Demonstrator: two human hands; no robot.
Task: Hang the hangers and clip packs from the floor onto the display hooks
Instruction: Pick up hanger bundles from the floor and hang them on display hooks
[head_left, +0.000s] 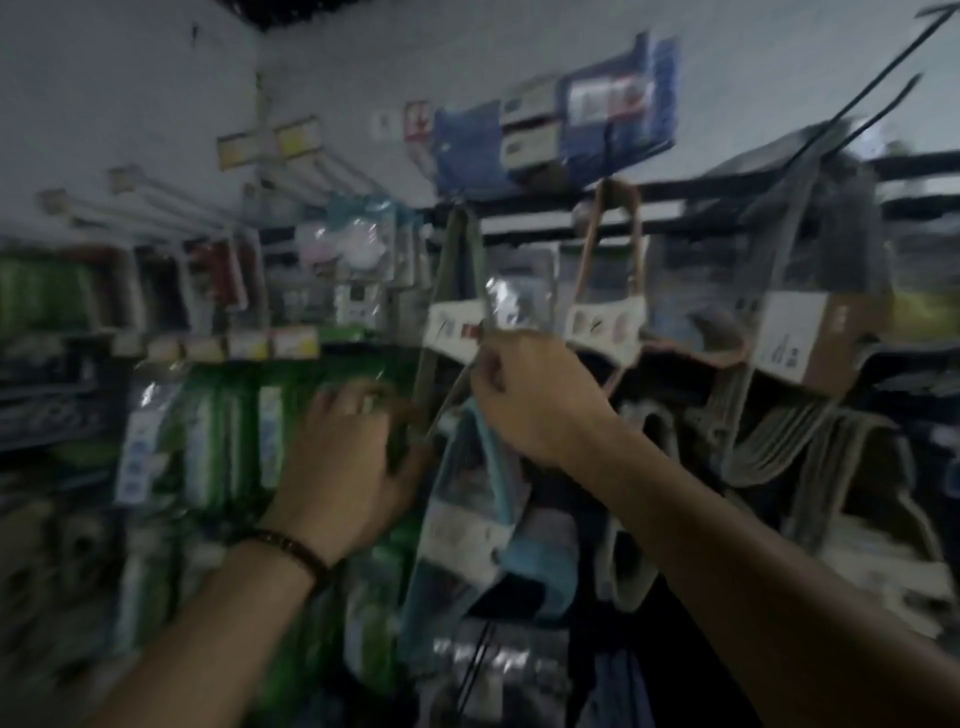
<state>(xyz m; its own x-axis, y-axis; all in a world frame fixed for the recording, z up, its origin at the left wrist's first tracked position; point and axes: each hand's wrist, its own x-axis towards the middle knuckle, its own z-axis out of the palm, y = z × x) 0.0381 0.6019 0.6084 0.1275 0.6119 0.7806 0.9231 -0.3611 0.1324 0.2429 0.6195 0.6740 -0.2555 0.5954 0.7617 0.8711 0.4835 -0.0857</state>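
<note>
Frame is heavily motion-blurred. Clear plastic pack with blue contents (470, 519) is pinched at its top by the right hand (524, 400), centre of frame. The pack is hung below the curled fingers, in front of the rack, and its crinkled clear top edge is seen just above the knuckles. Left hand (353, 457), lower centre-left, is laid against green packaged goods (218, 431); grip versus plain contact cannot be told. Dark beaded bracelet (291, 545) is worn on that wrist. Bundled grey plastic hangers (779, 415) are hung at right, tan hanger bundle (615, 270) at centre. White wire display hooks (171, 197) are seen upper left.
</note>
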